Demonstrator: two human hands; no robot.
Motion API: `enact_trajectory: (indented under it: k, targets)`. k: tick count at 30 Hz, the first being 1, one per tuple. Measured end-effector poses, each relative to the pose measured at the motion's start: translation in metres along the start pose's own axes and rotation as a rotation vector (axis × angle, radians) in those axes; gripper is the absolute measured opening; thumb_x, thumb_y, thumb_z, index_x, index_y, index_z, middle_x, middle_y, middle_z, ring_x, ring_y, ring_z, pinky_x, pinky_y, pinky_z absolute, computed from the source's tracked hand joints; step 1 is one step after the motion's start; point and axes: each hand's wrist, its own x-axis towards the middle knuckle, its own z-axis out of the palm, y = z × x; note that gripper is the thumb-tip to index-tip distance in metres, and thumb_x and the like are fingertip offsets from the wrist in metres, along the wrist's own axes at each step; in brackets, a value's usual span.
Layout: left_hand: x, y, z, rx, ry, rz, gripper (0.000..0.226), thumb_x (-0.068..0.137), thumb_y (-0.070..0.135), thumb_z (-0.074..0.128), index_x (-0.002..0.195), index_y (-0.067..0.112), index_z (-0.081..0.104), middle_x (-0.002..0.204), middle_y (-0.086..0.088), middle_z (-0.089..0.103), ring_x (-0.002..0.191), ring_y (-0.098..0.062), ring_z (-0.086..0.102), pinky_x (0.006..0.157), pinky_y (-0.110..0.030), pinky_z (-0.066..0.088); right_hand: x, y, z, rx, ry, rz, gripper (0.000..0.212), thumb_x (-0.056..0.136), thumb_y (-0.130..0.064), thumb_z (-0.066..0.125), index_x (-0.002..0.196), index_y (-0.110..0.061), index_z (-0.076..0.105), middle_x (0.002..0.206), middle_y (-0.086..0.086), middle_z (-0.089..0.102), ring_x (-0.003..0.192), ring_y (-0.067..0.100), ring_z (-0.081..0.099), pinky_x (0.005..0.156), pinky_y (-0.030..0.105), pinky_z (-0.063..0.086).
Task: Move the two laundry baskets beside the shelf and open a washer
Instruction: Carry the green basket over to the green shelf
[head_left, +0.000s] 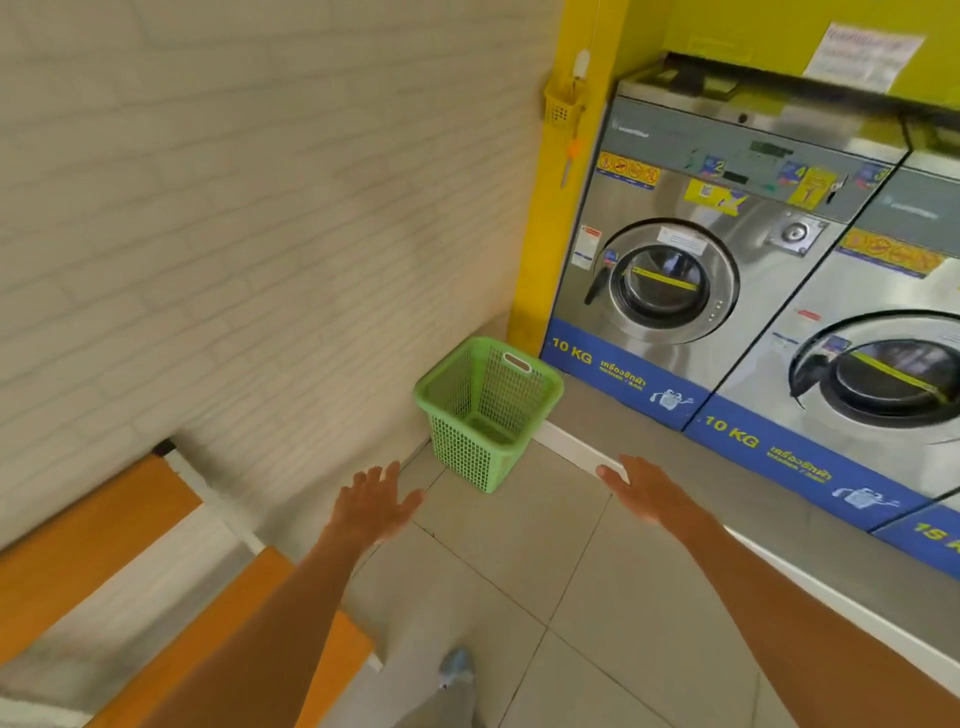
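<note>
A green plastic laundry basket (485, 410) stands upright and empty on the tiled floor, in the corner between the brick-pattern wall and the raised platform under the washers. My left hand (375, 501) is stretched out with fingers spread, just short of the basket's near left side. My right hand (641, 488) reaches forward with fingers open to the basket's right, over the platform edge. Neither hand touches the basket. A steel front-loading washer (670, 280) marked 10 KG has its round door closed; a second washer (883, 379) stands to its right.
An orange and white shelf (130, 561) runs along the wall at lower left. A white-edged raised step (576, 449) carries the washers. A yellow pillar (566, 218) holds a small yellow hanging basket (561, 106). My foot (457, 667) is on the grey tiles.
</note>
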Motion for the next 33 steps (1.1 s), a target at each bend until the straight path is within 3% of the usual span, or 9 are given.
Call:
enact_trajectory:
  k: [12,14,16,18,21,25,27,29,33]
  targets:
    - [0.211,0.123,-0.033,-0.208,-0.032,-0.121,0.076,0.093,0.062,0.038,0.155,0.024,0.016,0.158,-0.006,0.032,0.142,-0.029,0.034,0.110,-0.048,0.035,0.257,0.027,-0.106,-0.055,-0.127,-0.049,0.069,0.100,-0.053,0.033,0.155,-0.012,0.023,0.159,0.013,0.028,0.145,0.030,0.031,0.116,0.047,0.029]
    - [0.246,0.142,-0.034,-0.259,-0.022,-0.176,0.076,0.094,0.059,0.042,0.156,0.023,0.016,0.159,-0.006,0.031,0.143,-0.030,0.033,0.111,-0.048,0.036,0.309,0.033,-0.119,-0.073,-0.174,-0.073,0.063,0.100,-0.052,0.035,0.147,-0.010,0.035,0.149,0.014,0.040,0.136,0.028,0.041,0.114,0.046,0.033]
    - [0.277,0.162,-0.032,-0.300,-0.011,-0.252,0.075,0.095,0.055,0.045,0.155,0.022,0.017,0.159,-0.007,0.031,0.143,-0.030,0.033,0.111,-0.048,0.035,0.358,0.034,-0.132,-0.086,-0.227,-0.101,0.061,0.095,-0.062,0.036,0.126,-0.011,0.046,0.123,0.014,0.051,0.113,0.023,0.052,0.103,0.043,0.041]
    - [0.301,0.186,-0.027,-0.361,-0.019,-0.335,0.074,0.096,0.052,0.046,0.156,0.020,0.017,0.159,-0.009,0.030,0.145,-0.031,0.031,0.114,-0.047,0.032,0.401,0.033,-0.148,-0.079,-0.258,-0.151,0.083,0.086,-0.076,0.032,0.127,-0.005,0.048,0.119,0.012,0.054,0.110,0.023,0.054,0.097,0.038,0.042]
    - [0.323,0.221,-0.018,-0.463,-0.026,-0.465,0.075,0.096,0.050,0.048,0.156,0.018,0.016,0.159,-0.012,0.030,0.145,-0.031,0.031,0.115,-0.047,0.033,0.468,0.037,-0.170,-0.131,-0.281,-0.222,0.061,0.099,-0.048,0.045,0.139,-0.002,0.045,0.137,0.019,0.052,0.127,0.031,0.051,0.104,0.040,0.041]
    - [0.347,0.255,-0.009,-0.614,0.018,-0.640,0.077,0.096,0.049,0.050,0.156,0.015,0.016,0.159,-0.015,0.030,0.143,-0.032,0.034,0.114,-0.047,0.034,0.542,0.031,-0.196,-0.228,-0.341,-0.299,0.039,0.100,-0.040,0.048,0.107,-0.003,0.054,0.105,0.017,0.057,0.107,0.028,0.056,0.099,0.042,0.044]
    - [0.359,0.267,0.001,-0.683,0.049,-0.707,0.076,0.096,0.048,0.051,0.156,0.016,0.017,0.159,-0.013,0.030,0.144,-0.031,0.034,0.114,-0.047,0.034,0.574,0.023,-0.191,-0.257,-0.368,-0.338,0.047,0.101,-0.040,0.045,0.128,-0.002,0.052,0.127,0.021,0.057,0.123,0.031,0.053,0.107,0.042,0.039]
    - [0.374,0.270,0.016,-0.748,0.054,-0.765,0.075,0.096,0.048,0.051,0.156,0.018,0.016,0.159,-0.012,0.030,0.143,-0.031,0.035,0.113,-0.046,0.033,0.601,0.010,-0.172,-0.262,-0.403,-0.361,0.061,0.102,-0.042,0.042,0.148,-0.003,0.036,0.151,0.018,0.043,0.140,0.032,0.041,0.112,0.040,0.033]
    - [0.419,0.254,0.063,-0.811,0.031,-0.854,0.076,0.096,0.046,0.052,0.156,0.019,0.016,0.156,-0.011,0.035,0.140,-0.030,0.040,0.111,-0.048,0.037,0.660,-0.012,-0.108,-0.293,-0.462,-0.402,0.065,0.101,-0.041,0.044,0.151,-0.003,0.028,0.152,0.020,0.041,0.140,0.032,0.040,0.111,0.037,0.032]
